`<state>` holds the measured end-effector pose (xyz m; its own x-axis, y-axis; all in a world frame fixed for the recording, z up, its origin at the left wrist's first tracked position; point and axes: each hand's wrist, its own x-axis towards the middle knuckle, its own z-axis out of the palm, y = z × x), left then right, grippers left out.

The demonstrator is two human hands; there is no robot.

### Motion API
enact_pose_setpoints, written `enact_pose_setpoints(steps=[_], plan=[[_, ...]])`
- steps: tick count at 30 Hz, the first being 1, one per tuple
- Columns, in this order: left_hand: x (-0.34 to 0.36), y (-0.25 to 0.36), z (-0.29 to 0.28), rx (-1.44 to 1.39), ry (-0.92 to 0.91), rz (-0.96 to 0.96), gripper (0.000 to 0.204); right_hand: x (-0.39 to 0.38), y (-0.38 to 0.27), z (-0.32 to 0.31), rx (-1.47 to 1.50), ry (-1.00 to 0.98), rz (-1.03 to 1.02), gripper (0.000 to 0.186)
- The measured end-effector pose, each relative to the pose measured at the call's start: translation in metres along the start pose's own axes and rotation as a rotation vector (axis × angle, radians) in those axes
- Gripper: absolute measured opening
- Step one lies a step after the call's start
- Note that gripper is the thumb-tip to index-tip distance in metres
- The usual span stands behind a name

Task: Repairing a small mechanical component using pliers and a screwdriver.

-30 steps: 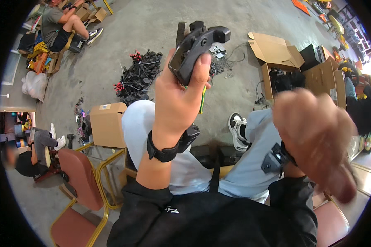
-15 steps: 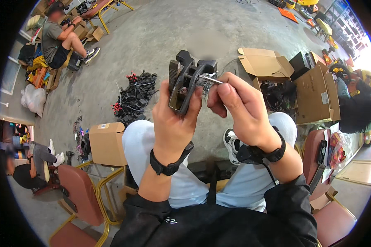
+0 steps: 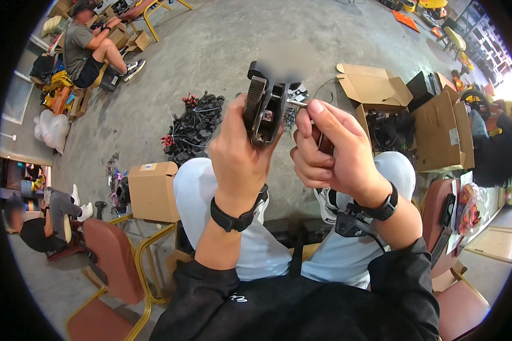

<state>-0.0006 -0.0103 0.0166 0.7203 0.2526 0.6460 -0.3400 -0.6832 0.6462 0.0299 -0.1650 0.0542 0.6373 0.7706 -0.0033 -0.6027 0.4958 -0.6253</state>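
Metal rod (image 3: 297,103) in the right hand (image 3: 341,154), directed at a black part (image 3: 263,108) in the left hand (image 3: 236,162).
Left fingers (image 3: 236,113) are clamped around the black part at its left and lower sides, holding it in front of the knees (image 3: 194,177); some fingertips are hidden behind it. Right thumb (image 3: 323,115) and index finger are pinched together on the right end of the rod; the remaining fingers are curled, with a dark object (image 3: 325,143) showing among them, kind unclear. The rod reaches the part's right side; the depth of its tip cannot be told. Beyond the hands, a black cable pile (image 3: 194,124) lies on the floor (image 3: 222,42), left of an open cardboard box (image 3: 375,88).
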Motion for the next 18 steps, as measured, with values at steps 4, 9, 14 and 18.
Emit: enact_pose_setpoints(steps=[4,9,14,18], plan=[[-0.001,-0.003,-0.001,0.058,-0.045,-0.004,0.029,0.004,0.003,-0.004,-0.226,0.05,-0.063,0.029],[-0.004,-0.005,0.003,-0.039,-0.085,-0.132,0.032,0.008,0.013,-0.004,-1.073,0.246,-0.425,0.018],[-0.005,0.001,0.005,-0.305,-0.041,-0.236,0.032,0.008,0.007,-0.006,-1.466,0.201,-0.64,0.009],[-0.002,0.003,-0.003,-0.279,-0.096,-0.156,0.034,0.007,0.003,-0.006,-1.78,0.156,-0.843,0.009]])
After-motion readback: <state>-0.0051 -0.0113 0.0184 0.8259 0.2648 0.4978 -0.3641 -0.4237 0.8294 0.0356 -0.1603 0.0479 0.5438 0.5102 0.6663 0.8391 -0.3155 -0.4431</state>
